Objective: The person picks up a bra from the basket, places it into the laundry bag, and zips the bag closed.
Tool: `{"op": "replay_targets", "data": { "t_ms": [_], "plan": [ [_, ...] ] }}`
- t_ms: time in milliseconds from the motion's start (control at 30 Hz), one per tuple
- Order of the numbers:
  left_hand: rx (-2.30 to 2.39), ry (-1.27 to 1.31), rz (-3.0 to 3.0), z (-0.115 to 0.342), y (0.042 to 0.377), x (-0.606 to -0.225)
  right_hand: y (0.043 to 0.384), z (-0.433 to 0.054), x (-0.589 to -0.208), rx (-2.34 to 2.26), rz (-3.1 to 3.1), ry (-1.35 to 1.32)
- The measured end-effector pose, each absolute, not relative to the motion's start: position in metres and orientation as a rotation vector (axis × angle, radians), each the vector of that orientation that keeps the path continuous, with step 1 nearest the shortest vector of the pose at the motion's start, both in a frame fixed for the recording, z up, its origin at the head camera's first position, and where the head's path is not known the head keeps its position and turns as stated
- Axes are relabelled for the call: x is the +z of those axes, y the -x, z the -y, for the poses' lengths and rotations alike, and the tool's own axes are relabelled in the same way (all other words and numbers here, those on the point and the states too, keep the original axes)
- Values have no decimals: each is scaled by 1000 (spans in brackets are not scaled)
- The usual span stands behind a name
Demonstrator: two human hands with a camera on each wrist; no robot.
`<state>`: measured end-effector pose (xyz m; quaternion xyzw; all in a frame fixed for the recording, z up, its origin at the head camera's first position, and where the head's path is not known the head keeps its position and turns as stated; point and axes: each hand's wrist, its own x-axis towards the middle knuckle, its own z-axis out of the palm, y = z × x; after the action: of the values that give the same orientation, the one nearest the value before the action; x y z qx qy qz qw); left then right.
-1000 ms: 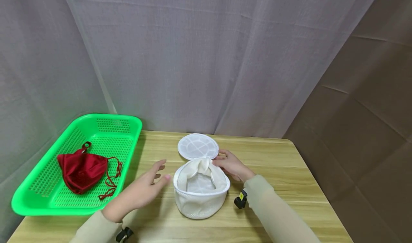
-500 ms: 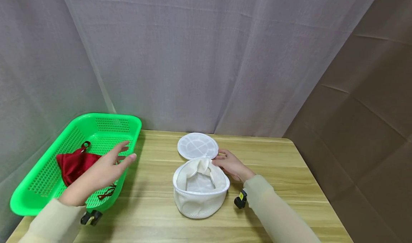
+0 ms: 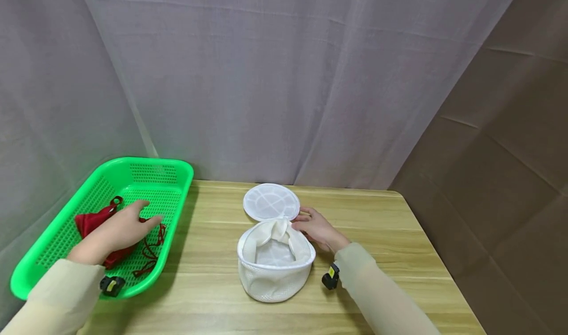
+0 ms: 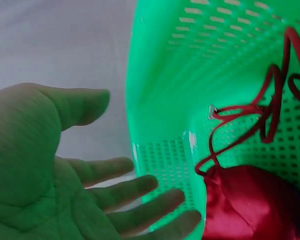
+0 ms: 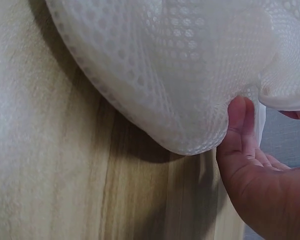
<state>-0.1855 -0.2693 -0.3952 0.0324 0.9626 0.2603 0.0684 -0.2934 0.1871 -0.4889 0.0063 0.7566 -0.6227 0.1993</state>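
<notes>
While the left hand (image 3: 121,232) hangs relaxed over a shiny red pouch (image 4: 247,205) in the green basket (image 3: 174,221), the right hand (image 3: 318,230) pinches a white mesh bag (image 3: 271,281), lid (image 3: 271,202) open, roomy out to the table's (image 3: 386,246) right edge.

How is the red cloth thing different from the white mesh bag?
The red cloth thing is smooth and shiny, while the white mesh bag is full of tiny holes.
The red cloth thing lies crumpled in the green basket; the white mesh bag stands on the table with its top open.
The red cloth thing has red strings; the white mesh bag has a round lid behind it.
Both look like fabric.
</notes>
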Motion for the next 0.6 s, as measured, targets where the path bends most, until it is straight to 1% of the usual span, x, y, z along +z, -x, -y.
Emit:
{"op": "replay_targets", "data": {
  "t_ms": [333,600],
  "plan": [
    [607,-91,-2793,297,189,-410,290,-184,-489,-1703,-2142,-9],
    [545,-36,-2740,306,192,-418,289,-184,-495,-1727,-2147,-17]
  ]
}}
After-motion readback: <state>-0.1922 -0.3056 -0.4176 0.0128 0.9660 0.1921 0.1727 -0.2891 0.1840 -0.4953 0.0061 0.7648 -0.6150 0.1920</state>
